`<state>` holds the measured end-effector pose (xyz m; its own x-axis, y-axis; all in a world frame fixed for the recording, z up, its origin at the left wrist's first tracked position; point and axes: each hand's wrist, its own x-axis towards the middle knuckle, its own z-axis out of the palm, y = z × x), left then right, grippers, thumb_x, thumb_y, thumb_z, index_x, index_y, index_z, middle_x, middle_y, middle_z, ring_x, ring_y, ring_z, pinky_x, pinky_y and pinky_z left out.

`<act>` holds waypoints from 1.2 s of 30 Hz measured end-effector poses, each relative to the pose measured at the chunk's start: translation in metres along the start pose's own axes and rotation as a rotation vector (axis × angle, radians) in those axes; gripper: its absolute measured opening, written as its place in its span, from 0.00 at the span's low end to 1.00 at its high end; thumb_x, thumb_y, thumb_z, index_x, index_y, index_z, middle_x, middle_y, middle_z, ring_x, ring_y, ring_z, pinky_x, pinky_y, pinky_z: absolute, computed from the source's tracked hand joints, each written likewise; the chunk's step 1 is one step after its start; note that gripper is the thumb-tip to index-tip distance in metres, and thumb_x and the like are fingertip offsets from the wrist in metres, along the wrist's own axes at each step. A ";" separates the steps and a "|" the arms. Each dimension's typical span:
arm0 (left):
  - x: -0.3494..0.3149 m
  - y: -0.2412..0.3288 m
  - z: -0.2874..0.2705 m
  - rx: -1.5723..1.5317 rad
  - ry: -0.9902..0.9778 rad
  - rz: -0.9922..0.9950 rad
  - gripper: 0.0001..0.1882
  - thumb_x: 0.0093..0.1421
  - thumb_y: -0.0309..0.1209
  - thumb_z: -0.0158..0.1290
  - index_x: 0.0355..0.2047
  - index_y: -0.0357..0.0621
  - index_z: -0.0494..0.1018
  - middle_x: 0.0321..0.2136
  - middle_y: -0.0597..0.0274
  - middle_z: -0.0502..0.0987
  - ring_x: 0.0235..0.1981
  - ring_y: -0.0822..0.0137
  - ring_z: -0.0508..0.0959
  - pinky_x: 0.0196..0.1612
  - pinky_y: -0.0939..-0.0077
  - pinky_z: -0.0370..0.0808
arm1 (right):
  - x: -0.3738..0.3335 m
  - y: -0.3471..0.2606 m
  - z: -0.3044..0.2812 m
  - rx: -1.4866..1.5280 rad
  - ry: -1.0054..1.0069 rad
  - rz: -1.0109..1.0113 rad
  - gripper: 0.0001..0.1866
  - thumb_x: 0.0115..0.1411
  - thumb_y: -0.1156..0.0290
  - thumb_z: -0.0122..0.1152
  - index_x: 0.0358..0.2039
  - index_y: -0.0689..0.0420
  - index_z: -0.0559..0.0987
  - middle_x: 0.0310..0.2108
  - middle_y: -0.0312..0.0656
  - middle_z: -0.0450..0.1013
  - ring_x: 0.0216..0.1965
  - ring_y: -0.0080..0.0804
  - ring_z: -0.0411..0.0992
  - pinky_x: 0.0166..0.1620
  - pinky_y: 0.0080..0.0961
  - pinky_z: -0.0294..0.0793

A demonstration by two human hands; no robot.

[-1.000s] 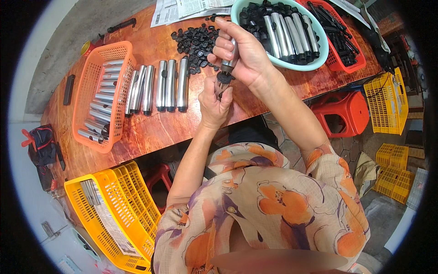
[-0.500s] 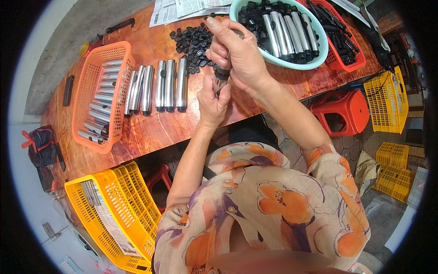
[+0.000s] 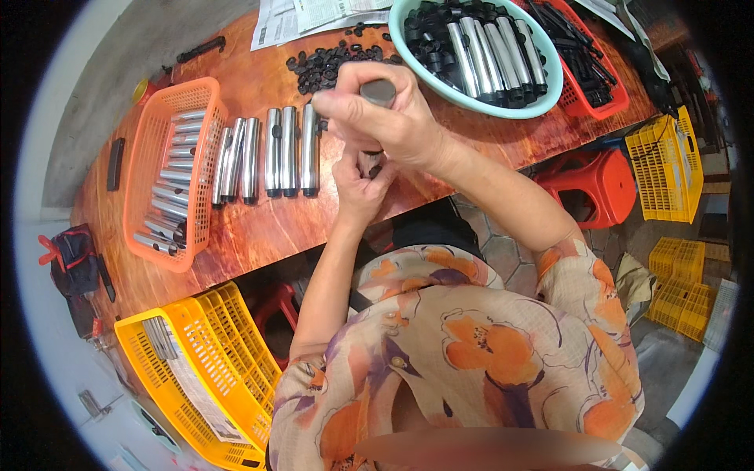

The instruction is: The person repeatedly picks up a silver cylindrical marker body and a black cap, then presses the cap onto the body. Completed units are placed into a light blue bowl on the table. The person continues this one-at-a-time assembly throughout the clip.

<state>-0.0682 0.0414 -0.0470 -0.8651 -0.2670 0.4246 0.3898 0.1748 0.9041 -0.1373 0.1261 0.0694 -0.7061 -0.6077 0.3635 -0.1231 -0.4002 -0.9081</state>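
My left hand (image 3: 361, 188) is closed around a shiny metal tube (image 3: 369, 162) above the near part of the table. Just above it, my right hand (image 3: 389, 118) wraps round a cylindrical piece with a round, dark grey end (image 3: 378, 93) that shows at the top of the fist. Whether this piece joins the tube is hidden by my fingers. Left of my hands lie several silver tubes (image 3: 289, 149) with black ends, side by side. Small black caps (image 3: 322, 69) are heaped beyond my hands.
An orange basket (image 3: 135, 180) of silver tubes stands at the left. At the far right are a light-blue basin (image 3: 471, 105) with tubes and black parts, and a red basket (image 3: 616, 110) of black pieces. Yellow crates (image 3: 196, 314) and a red stool (image 3: 609, 188) stand below the table edge.
My right hand has come down and left, closer to my left hand, and its grip has turned so the round grey end shows. My left hand has shifted slightly left.
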 end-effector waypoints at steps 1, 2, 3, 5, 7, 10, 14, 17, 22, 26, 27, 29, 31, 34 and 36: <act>-0.002 -0.001 -0.001 -0.107 -0.037 -0.065 0.21 0.50 0.28 0.63 0.42 0.35 0.68 0.32 0.62 0.76 0.31 0.76 0.73 0.36 0.79 0.71 | -0.001 -0.003 -0.003 0.032 -0.057 0.026 0.09 0.58 0.72 0.58 0.22 0.59 0.72 0.13 0.30 0.62 0.13 0.12 0.54 0.16 0.15 0.51; -0.003 -0.003 -0.001 -0.214 -0.075 -0.130 0.21 0.49 0.27 0.63 0.41 0.36 0.68 0.33 0.64 0.76 0.32 0.76 0.72 0.37 0.80 0.70 | -0.001 -0.005 -0.005 0.019 -0.111 0.039 0.10 0.56 0.72 0.59 0.20 0.60 0.71 0.13 0.30 0.62 0.13 0.13 0.56 0.17 0.15 0.52; -0.006 -0.001 -0.002 -0.320 -0.112 -0.198 0.21 0.48 0.27 0.64 0.41 0.36 0.69 0.35 0.65 0.75 0.34 0.76 0.72 0.38 0.80 0.70 | -0.001 -0.008 -0.008 0.007 -0.166 0.056 0.12 0.54 0.73 0.60 0.17 0.60 0.71 0.12 0.31 0.62 0.14 0.14 0.58 0.17 0.16 0.54; -0.004 0.010 -0.013 -0.349 -0.331 -0.393 0.23 0.46 0.24 0.65 0.42 0.39 0.70 0.38 0.68 0.73 0.39 0.74 0.71 0.42 0.78 0.70 | -0.003 -0.008 -0.012 0.051 -0.246 0.076 0.14 0.51 0.66 0.65 0.15 0.58 0.73 0.11 0.27 0.62 0.13 0.11 0.59 0.17 0.13 0.56; 0.000 0.002 -0.023 -0.183 -0.507 -0.437 0.23 0.46 0.24 0.65 0.43 0.40 0.70 0.38 0.68 0.73 0.42 0.73 0.71 0.44 0.76 0.70 | -0.006 -0.011 -0.018 0.011 -0.368 0.114 0.15 0.51 0.66 0.66 0.15 0.59 0.73 0.10 0.28 0.63 0.13 0.12 0.60 0.17 0.13 0.56; 0.004 0.015 -0.009 -0.347 -0.409 -0.399 0.22 0.48 0.24 0.64 0.44 0.40 0.71 0.42 0.66 0.73 0.46 0.73 0.71 0.47 0.76 0.69 | -0.013 -0.007 -0.021 0.117 -0.216 0.070 0.16 0.52 0.67 0.64 0.13 0.59 0.71 0.10 0.29 0.62 0.13 0.13 0.60 0.16 0.13 0.55; -0.007 0.002 -0.001 -0.127 -0.213 -0.232 0.19 0.50 0.23 0.60 0.44 0.38 0.71 0.38 0.65 0.75 0.41 0.73 0.74 0.44 0.77 0.71 | -0.018 -0.006 -0.017 0.013 -0.021 -0.024 0.16 0.52 0.67 0.63 0.13 0.59 0.70 0.10 0.30 0.63 0.13 0.14 0.60 0.17 0.15 0.55; -0.017 -0.005 0.003 0.048 -0.054 -0.072 0.16 0.52 0.24 0.57 0.42 0.37 0.72 0.38 0.62 0.75 0.40 0.70 0.74 0.43 0.75 0.71 | -0.022 -0.009 -0.003 -0.025 0.104 -0.036 0.15 0.52 0.69 0.62 0.14 0.60 0.71 0.12 0.32 0.64 0.15 0.15 0.61 0.19 0.17 0.57; -0.004 0.020 0.006 -0.079 -0.010 -0.043 0.11 0.51 0.25 0.59 0.35 0.39 0.75 0.28 0.67 0.77 0.30 0.75 0.74 0.34 0.78 0.71 | -0.026 -0.009 0.006 -0.041 0.113 -0.078 0.12 0.53 0.72 0.61 0.17 0.62 0.72 0.13 0.32 0.64 0.17 0.14 0.63 0.19 0.15 0.58; -0.003 0.006 -0.015 -0.172 -0.280 -0.371 0.07 0.50 0.26 0.61 0.28 0.39 0.74 0.23 0.70 0.74 0.27 0.79 0.70 0.31 0.81 0.68 | -0.016 0.009 -0.013 0.029 -0.076 -0.180 0.05 0.53 0.75 0.60 0.32 0.54 0.81 0.22 0.33 0.67 0.18 0.16 0.65 0.19 0.14 0.60; -0.001 0.012 -0.011 -0.181 -0.307 -0.421 0.07 0.50 0.26 0.61 0.27 0.40 0.74 0.22 0.71 0.73 0.26 0.80 0.69 0.31 0.81 0.68 | -0.015 0.007 -0.012 0.046 -0.079 -0.146 0.02 0.55 0.75 0.60 0.29 0.56 0.79 0.20 0.32 0.66 0.17 0.15 0.63 0.18 0.14 0.59; -0.005 0.011 -0.005 -0.177 -0.196 -0.320 0.06 0.51 0.25 0.60 0.26 0.37 0.73 0.18 0.70 0.72 0.22 0.81 0.67 0.27 0.79 0.68 | -0.015 0.001 -0.001 0.018 0.015 -0.110 0.06 0.57 0.74 0.58 0.24 0.59 0.76 0.16 0.30 0.64 0.14 0.13 0.60 0.17 0.14 0.56; -0.012 0.000 -0.002 -0.032 -0.118 -0.244 0.06 0.50 0.24 0.59 0.28 0.36 0.73 0.17 0.65 0.72 0.20 0.77 0.68 0.25 0.76 0.68 | -0.016 0.002 0.004 0.089 0.147 -0.081 0.10 0.58 0.74 0.57 0.20 0.60 0.73 0.13 0.29 0.63 0.12 0.13 0.58 0.16 0.15 0.55; -0.008 -0.005 0.009 0.169 0.090 -0.133 0.07 0.49 0.23 0.58 0.29 0.36 0.74 0.17 0.54 0.73 0.17 0.66 0.73 0.24 0.72 0.70 | -0.006 0.012 0.006 -0.044 0.362 -0.239 0.12 0.57 0.74 0.60 0.18 0.57 0.71 0.12 0.29 0.62 0.12 0.13 0.57 0.15 0.14 0.52; -0.007 -0.007 0.011 0.264 0.177 -0.078 0.07 0.48 0.23 0.58 0.29 0.37 0.74 0.17 0.48 0.73 0.18 0.53 0.75 0.23 0.69 0.70 | -0.004 0.018 0.008 -0.185 0.428 -0.319 0.12 0.60 0.73 0.57 0.19 0.57 0.69 0.11 0.29 0.58 0.11 0.14 0.52 0.15 0.16 0.51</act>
<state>-0.0687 0.0528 -0.0566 -0.8118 -0.4459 0.3771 0.2092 0.3807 0.9007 -0.1311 0.1154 0.0531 -0.8290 -0.1289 0.5441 -0.4696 -0.3677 -0.8026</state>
